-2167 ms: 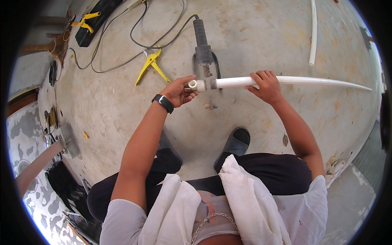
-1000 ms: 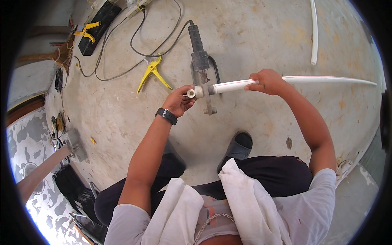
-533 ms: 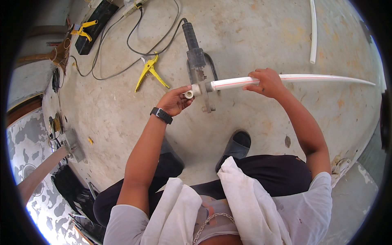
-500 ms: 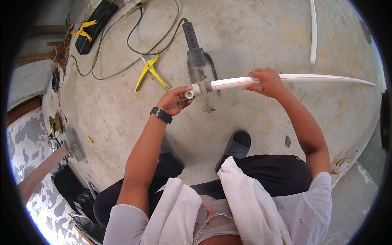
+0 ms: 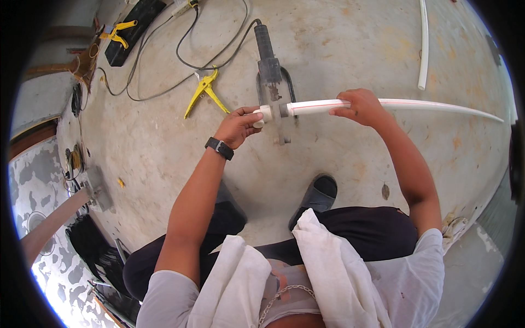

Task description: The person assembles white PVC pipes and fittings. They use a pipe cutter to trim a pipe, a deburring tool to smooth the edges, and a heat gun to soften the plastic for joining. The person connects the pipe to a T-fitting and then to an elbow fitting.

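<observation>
A pipe welding iron [image 5: 268, 71] with a dark handle rests on the concrete floor in front of me, its flat plate pointing toward me. My left hand [image 5: 238, 128], with a black watch on the wrist, grips a small white pipe fitting [image 5: 266, 113] at the left side of the plate. The thumb covers part of the fitting. From the right, my right hand [image 5: 361, 108] is wrapped round a long white pipe [image 5: 313, 107] with a red stripe. That pipe's left end meets the dark die on the plate's right side; how deep it sits cannot be seen.
Left of the iron lies a yellow-handled cutter [image 5: 205, 91]. Farther left, another yellow tool [image 5: 118, 34] rests by a long black box [image 5: 131, 38]. Black cables [image 5: 164, 93] loop across the floor. A loose white pipe [image 5: 424, 52] lies far right. My sandalled foot [image 5: 317, 197] is nearby.
The fitting in my left hand has turned, so its open mouth no longer faces up. My hands, the iron and the pipe sit slightly farther right in the picture, as the view shifted a little.
</observation>
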